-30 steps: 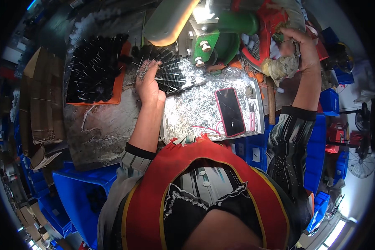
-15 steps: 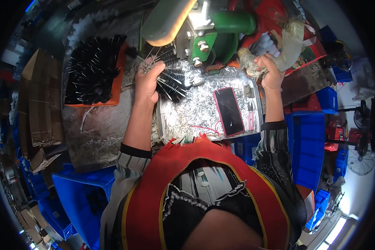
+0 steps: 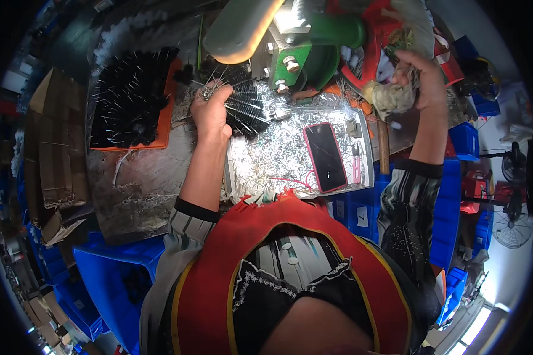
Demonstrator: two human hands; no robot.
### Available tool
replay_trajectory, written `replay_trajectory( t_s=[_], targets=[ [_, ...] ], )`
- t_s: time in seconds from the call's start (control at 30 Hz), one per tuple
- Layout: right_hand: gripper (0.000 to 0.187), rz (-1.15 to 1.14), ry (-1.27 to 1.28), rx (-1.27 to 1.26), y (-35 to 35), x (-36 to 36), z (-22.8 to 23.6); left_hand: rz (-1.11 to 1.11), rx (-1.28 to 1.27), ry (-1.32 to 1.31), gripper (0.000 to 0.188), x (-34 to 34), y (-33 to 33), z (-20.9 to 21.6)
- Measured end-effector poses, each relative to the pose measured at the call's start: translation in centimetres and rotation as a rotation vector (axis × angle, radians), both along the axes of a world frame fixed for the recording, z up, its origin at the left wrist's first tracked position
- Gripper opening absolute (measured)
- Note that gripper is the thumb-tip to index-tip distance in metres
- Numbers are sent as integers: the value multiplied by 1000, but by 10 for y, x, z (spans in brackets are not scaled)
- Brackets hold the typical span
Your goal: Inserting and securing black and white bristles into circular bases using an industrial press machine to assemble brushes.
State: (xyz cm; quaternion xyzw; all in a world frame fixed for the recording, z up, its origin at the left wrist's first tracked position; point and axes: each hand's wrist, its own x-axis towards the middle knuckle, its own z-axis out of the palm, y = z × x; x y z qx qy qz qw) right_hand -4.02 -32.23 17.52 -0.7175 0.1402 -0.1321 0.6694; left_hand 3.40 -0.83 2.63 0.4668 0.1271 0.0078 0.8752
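My left hand [image 3: 210,115] is closed round the wire ends of a fanned bundle of black bristle brushes [image 3: 246,109]. The bristles spread to the right, beside the green machine [image 3: 293,59] and its bolted block. On the far right, my right hand [image 3: 425,77] curls round a wrapped handle [image 3: 391,97] covered in pale, dirty cloth or film. Red curved machine parts [image 3: 370,56] lie just left of that hand. The right fingers are slightly blurred and partly hidden by the wrapping.
Below the machine, a pale tray [image 3: 234,177] is strewn with wire bits and bears a pink-edged phone [image 3: 326,157] and a small pink-handled tool [image 3: 356,165]. An orange bin [image 3: 166,124] of black brushes stands left. A lamp [image 3: 240,32] hangs above; blue bins [image 3: 109,272] flank me.
My right hand and the wrapped handle have moved right, the hand also farther away, uncovering a wooden stick beside the tray. My left hand keeps the brushes almost in place.
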Motion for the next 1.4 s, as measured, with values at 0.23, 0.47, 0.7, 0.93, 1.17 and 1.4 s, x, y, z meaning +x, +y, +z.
replay_trajectory(
  t_s=[0.23, 0.47, 0.7, 0.93, 1.17, 1.4],
  targets=[
    [23, -81, -179, -83, 24, 4, -6, 37, 41, 32, 29, 1, 7, -6],
    [20, -181, -505, 159, 19, 0, -121, -21, -50, -15, 30, 9, 2, -11],
    [20, -124, -31, 7, 12, -3, -20, 86, -61, -58, 30, 10, 1, -17],
    [16, -175, -279, -58, 30, -1, -36, 107, -81, -17, 31, 10, 2, -18],
    [16, -215, -510, 179, 18, 1, -118, 72, -271, -6, 33, 14, 4, -21],
    [22, -158, -7, -1, 16, 0, -23, 195, -155, 13, 35, 17, -1, -19]
  ],
)
